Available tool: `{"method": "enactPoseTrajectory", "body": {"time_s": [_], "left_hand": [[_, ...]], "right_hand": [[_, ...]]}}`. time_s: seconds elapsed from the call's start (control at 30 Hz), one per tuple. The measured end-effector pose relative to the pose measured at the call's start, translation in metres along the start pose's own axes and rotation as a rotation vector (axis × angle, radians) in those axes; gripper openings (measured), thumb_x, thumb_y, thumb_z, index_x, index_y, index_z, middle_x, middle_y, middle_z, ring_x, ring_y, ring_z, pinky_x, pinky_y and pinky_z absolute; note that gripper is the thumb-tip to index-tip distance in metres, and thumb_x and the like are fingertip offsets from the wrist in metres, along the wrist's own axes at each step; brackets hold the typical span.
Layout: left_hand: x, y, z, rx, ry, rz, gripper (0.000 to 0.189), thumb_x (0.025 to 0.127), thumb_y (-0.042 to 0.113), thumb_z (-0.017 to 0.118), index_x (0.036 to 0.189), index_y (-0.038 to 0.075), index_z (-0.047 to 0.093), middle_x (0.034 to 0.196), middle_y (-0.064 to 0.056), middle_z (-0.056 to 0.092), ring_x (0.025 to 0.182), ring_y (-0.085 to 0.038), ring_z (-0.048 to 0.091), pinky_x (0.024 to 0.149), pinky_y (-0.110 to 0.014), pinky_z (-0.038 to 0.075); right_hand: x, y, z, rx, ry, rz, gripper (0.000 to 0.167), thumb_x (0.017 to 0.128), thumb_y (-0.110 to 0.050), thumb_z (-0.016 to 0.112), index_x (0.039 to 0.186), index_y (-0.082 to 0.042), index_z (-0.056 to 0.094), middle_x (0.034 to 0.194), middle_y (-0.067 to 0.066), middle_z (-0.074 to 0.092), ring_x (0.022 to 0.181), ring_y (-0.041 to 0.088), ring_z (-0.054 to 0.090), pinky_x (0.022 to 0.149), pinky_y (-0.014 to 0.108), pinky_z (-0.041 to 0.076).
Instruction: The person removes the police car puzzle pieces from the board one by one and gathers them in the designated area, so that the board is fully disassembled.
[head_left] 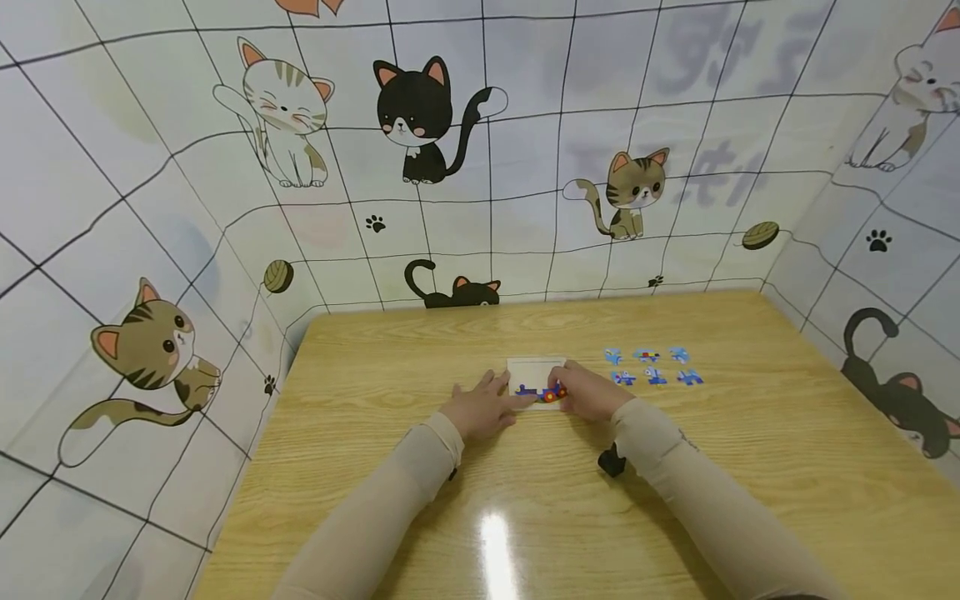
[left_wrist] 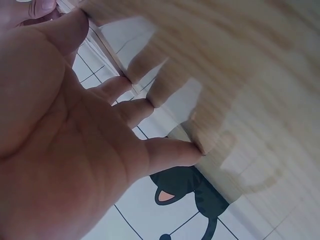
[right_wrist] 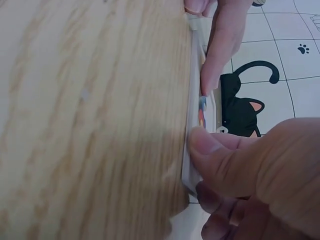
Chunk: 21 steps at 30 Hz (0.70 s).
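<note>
A small white puzzle tray lies flat on the table, with joined blue, red and orange jigsaw pieces along its near side. My left hand rests at the tray's left, fingers spread, its index finger reaching over the near rim onto the pieces. At the tray's near right corner my right hand pinches a puzzle piece between thumb and index finger; the fingers hide most of that piece. In the right wrist view a strip of coloured puzzle shows between the two hands, inside the tray rim.
Several loose blue puzzle pieces lie in two rows to the right of the tray. The wooden table meets a wall cloth printed with cats at the back and sides. A black wrist device hangs under the right sleeve.
</note>
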<state>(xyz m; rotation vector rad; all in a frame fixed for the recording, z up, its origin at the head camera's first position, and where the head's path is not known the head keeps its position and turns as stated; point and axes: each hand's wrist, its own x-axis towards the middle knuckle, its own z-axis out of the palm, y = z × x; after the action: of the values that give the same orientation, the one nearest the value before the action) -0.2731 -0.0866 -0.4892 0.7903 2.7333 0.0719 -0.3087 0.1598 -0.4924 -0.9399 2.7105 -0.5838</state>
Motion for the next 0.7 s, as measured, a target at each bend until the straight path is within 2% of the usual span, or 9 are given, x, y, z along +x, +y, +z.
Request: {"method": "enactPoseTrajectory", "body": {"time_s": [0.1,0.27,0.4,0.57,0.7], "left_hand": [[0.001,-0.001,0.001,-0.001,0.003,-0.001,0.051,0.109,0.044,0.041,0.156,0.056,0.025,0.17,-0.006,0.012,0.155,-0.033,0.013,0.107,-0.076,0.026],[0.002,0.0,0.003,0.007,-0.004,0.001,0.051,0.109,0.045,0.039,0.156,0.056,0.024,0.171,-0.005,0.01,0.155,-0.033,0.012,0.108,-0.076,0.025],[0.002,0.001,0.003,0.001,-0.009,0.005,0.051,0.109,0.044,0.039,0.156,0.055,0.024,0.171,-0.005,0.009,0.155,-0.033,0.011,0.107,-0.077,0.025],[0.001,0.002,0.001,-0.004,-0.018,-0.003,0.051,0.11,0.044,0.037,0.157,0.055,0.022,0.171,-0.006,0.008,0.155,-0.033,0.01,0.108,-0.077,0.024],[0.0,0.002,-0.001,-0.009,-0.027,-0.009,0.051,0.11,0.043,0.037,0.157,0.055,0.021,0.171,-0.006,0.007,0.155,-0.033,0.009,0.108,-0.077,0.023]], "right_hand": [[0.001,-0.002,-0.004,0.004,-0.022,0.0,0.025,0.091,0.004,0.071,0.11,-0.007,0.058,0.098,0.012,0.052,0.08,0.019,0.049,0.075,0.037,0.047],[0.002,-0.005,-0.013,-0.008,-0.065,0.008,0.025,0.091,0.004,0.072,0.113,-0.005,0.065,0.102,0.011,0.061,0.089,0.023,0.059,0.082,0.041,0.052],[0.001,-0.003,-0.016,-0.038,-0.086,-0.015,0.026,0.091,0.0,0.073,0.117,-0.003,0.07,0.104,0.009,0.064,0.09,0.02,0.061,0.082,0.038,0.053],[-0.001,0.002,-0.012,-0.068,-0.026,-0.121,0.025,0.09,0.003,0.07,0.114,-0.002,0.071,0.099,0.007,0.064,0.078,0.013,0.053,0.073,0.031,0.05],[0.001,0.005,-0.007,-0.129,0.009,-0.167,0.026,0.087,0.002,0.069,0.113,-0.003,0.071,0.098,0.007,0.062,0.078,0.011,0.052,0.072,0.03,0.049]]}}
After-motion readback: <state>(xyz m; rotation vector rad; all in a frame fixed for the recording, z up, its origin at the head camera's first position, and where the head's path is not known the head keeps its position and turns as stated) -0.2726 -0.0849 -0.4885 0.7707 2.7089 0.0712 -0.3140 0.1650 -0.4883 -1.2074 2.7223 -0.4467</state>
